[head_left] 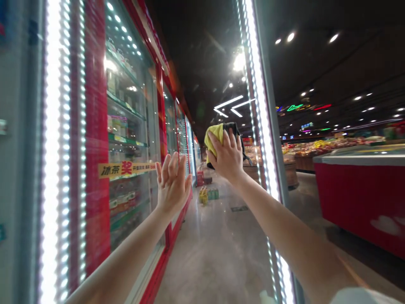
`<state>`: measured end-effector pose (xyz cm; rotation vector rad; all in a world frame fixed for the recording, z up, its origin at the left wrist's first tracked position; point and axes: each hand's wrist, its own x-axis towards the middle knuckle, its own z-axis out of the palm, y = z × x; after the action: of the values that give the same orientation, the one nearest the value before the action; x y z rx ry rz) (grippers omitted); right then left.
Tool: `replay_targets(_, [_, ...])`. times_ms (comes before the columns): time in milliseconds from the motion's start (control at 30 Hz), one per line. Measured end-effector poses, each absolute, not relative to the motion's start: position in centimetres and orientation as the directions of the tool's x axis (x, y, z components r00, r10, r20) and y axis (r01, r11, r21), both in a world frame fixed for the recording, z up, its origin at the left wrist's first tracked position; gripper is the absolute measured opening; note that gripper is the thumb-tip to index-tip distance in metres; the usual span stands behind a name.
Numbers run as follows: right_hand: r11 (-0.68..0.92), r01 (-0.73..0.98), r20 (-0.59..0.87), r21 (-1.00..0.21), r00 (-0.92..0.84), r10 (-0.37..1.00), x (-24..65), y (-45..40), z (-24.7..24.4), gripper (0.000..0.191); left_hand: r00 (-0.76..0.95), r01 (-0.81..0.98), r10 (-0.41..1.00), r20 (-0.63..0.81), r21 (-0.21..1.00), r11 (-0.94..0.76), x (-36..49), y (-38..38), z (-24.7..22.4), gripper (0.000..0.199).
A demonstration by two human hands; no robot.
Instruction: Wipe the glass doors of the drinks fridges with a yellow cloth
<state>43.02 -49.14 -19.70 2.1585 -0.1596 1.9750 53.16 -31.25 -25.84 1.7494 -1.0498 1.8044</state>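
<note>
A glass door [218,67], edged with bright LED strips [264,105], stands in front of me. Against its pane my right hand [229,157] presses a yellow and black cloth [212,134], fingers spread over the fabric. Part of the dark side and a trailing corner stick out to the right of that hand. My left hand [172,183] is raised lower down and to the left, palm towards the glass, fingers apart and holding nothing. Whether its palm touches the pane, I cannot tell.
Red-framed display coolers [163,109] with stocked shelves run along the left. Through the glass, bottle packs [204,195] stand on the shiny floor [215,245]. A red chest-style counter [357,194] is on the right, with produce displays [322,147] behind it.
</note>
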Motion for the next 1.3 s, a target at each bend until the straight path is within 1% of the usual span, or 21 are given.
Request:
replay_targets(33, [-0.971, -0.238, 0.997, 0.033, 0.077, 0.015, 42.8, -49.6, -21.4, 0.060, -0.129, -0.743, -0.206, 0.970, -0.232, -0.628, 52.9, -31.7, -26.1, 0.064])
replay_targets(67, [-0.968, -0.250, 0.997, 0.016, 0.077, -0.003, 42.6, -49.7, -23.1, 0.060, -0.136, -0.743, -0.211, 0.968, -0.241, -0.625, 52.7, -32.1, -26.4, 0.064])
replay_targets(100, [-0.967, -0.251, 0.994, 0.050, 0.103, 0.025, 42.6, -49.7, -24.5, 0.060, -0.147, -0.742, -0.218, 0.965, -0.253, -0.621, 52.5, -32.6, -26.7, 0.063])
replay_targets(133, [-0.963, -0.242, 0.986, 0.115, 0.145, 0.081, 42.6, -49.7, -25.4, 0.060, -0.157, -0.741, -0.225, 0.962, -0.265, -0.617, 52.2, -33.2, -26.9, 0.063])
replay_targets(200, [-0.946, -0.207, 0.954, 0.251, 0.220, 0.205, 42.7, -49.9, -25.2, 0.061, -0.175, -0.742, -0.230, 0.957, -0.282, -0.608, 51.8, -34.4, -27.1, 0.063])
replay_targets(233, [-0.940, -0.197, 0.945, 0.280, 0.232, 0.232, 42.7, -50.3, -24.3, 0.061, -0.185, -0.744, -0.229, 0.955, -0.289, -0.602, 51.7, -35.1, -27.1, 0.063])
replay_targets(267, [-0.942, -0.200, 0.948, 0.271, 0.222, 0.226, 42.7, -50.9, -23.1, 0.061, -0.196, -0.746, -0.228, 0.954, -0.296, -0.597, 51.5, -35.7, -27.1, 0.063])
replay_targets(300, [-0.950, -0.211, 0.962, 0.232, 0.194, 0.192, 42.7, -51.8, -21.9, 0.060, -0.209, -0.748, -0.226, 0.951, -0.305, -0.589, 51.5, -36.3, -27.1, 0.064])
replay_targets(367, [-0.964, -0.239, 0.989, 0.112, 0.118, 0.086, 42.6, -53.9, -20.7, 0.058, -0.239, -0.752, -0.223, 0.945, -0.326, -0.573, 51.5, -37.3, -27.5, 0.066])
replay_targets(433, [-0.964, -0.266, 0.998, 0.002, 0.059, -0.014, 42.6, -56.0, -22.1, 0.057, -0.257, -0.754, -0.216, 0.942, -0.335, -0.565, 51.7, -37.9, -28.6, 0.069])
replay_targets(500, [-0.956, -0.285, 0.996, -0.068, 0.031, -0.080, 42.8, -57.5, -25.5, 0.056, -0.261, -0.751, -0.207, 0.943, -0.333, -0.570, 51.8, -38.3, -30.4, 0.071])
replay_targets(600, [-0.956, -0.277, 0.994, -0.097, 0.023, -0.108, 43.5, -58.3, -30.1, 0.055, -0.248, -0.749, -0.206, 0.947, -0.322, -0.578, 51.9, -39.2, -33.2, 0.074])
replay_targets(633, [-0.959, -0.266, 0.994, -0.096, 0.018, -0.104, 43.8, -58.3, -30.6, 0.054, -0.236, -0.754, -0.207, 0.950, -0.313, -0.578, 51.9, -39.7, -33.7, 0.075])
replay_targets(700, [-0.967, -0.239, 0.996, -0.091, 0.000, -0.093, 44.2, -58.3, -29.6, 0.051, -0.205, -0.772, -0.206, 0.957, -0.288, -0.567, 51.9, -41.1, -34.0, 0.077])
replay_targets(767, [-0.975, -0.208, 0.997, -0.083, -0.017, -0.081, 44.5, -58.7, -26.8, 0.047, -0.166, -0.797, -0.201, 0.965, -0.251, -0.549, 51.9, -42.6, -33.1, 0.079])
replay_targets(867, [-0.984, -0.171, 0.999, -0.047, -0.033, -0.042, 44.9, -60.0, -23.4, 0.039, -0.111, -0.831, -0.215, 0.970, -0.209, -0.515, 52.1, -44.5, -30.3, 0.082])
replay_targets(967, [-0.992, -0.124, 1.000, 0.006, -0.006, 0.007, 45.0, -61.2, -23.6, 0.037, -0.082, -0.838, -0.240, 0.967, -0.197, -0.508, 52.3, -45.4, -27.6, 0.084])
replay_targets(1067, [-0.995, -0.100, 0.997, 0.022, 0.072, 0.015, 45.0, -61.4, -25.2, 0.041, -0.051, -0.821, -0.277, 0.960, -0.198, -0.535, 52.5, -45.4, -25.9, 0.084])
replay_targets(1167, [-0.994, -0.101, 0.996, -0.040, 0.073, -0.048, 45.7, -60.6, -24.9, 0.046, -0.026, -0.803, -0.346, 0.938, -0.226, -0.551, 52.4, -44.8, -24.3, 0.081])
replay_targets(1300, [-0.966, -0.095, 0.969, -0.239, 0.043, -0.244, 46.9, -58.7, -24.3, 0.051, 0.016, -0.811, -0.460, 0.888, -0.258, -0.526, 52.0, -43.1, -22.2, 0.079])
